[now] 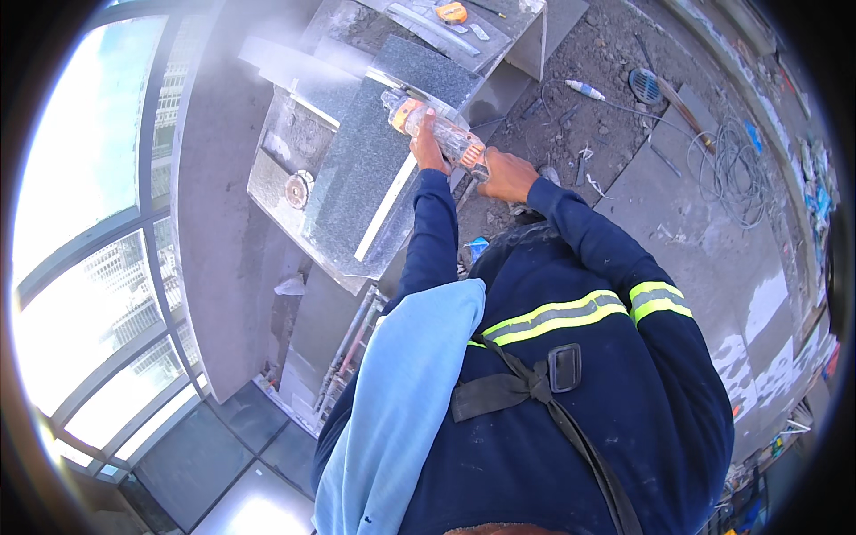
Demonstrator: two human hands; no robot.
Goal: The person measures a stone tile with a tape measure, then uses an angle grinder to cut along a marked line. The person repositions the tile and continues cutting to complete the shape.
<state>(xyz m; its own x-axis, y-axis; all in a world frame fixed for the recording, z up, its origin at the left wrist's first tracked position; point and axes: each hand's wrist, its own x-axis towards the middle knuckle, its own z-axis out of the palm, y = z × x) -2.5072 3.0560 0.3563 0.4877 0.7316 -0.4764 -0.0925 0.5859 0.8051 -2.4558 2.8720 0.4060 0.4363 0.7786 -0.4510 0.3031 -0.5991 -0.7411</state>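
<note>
Both my hands grip an orange and grey angle grinder (456,143), dusty all over, above a dark grey speckled stone slab (367,165). My left hand (429,147) wraps around the front part of its body. Around the rear end closes my right hand (509,175). White dust (308,62) blows off to the far left from the tool's head, where the disc cannot be made out. A pale straight strip (385,207) lies lengthwise on the slab, near my left forearm.
A round disc (299,189) lies on the bench left of the slab. An orange tape measure (452,12) sits at the far end. On the right are a cable connector (585,89), a coiled cable (738,169) and rubble. Tall windows (85,152) line the left.
</note>
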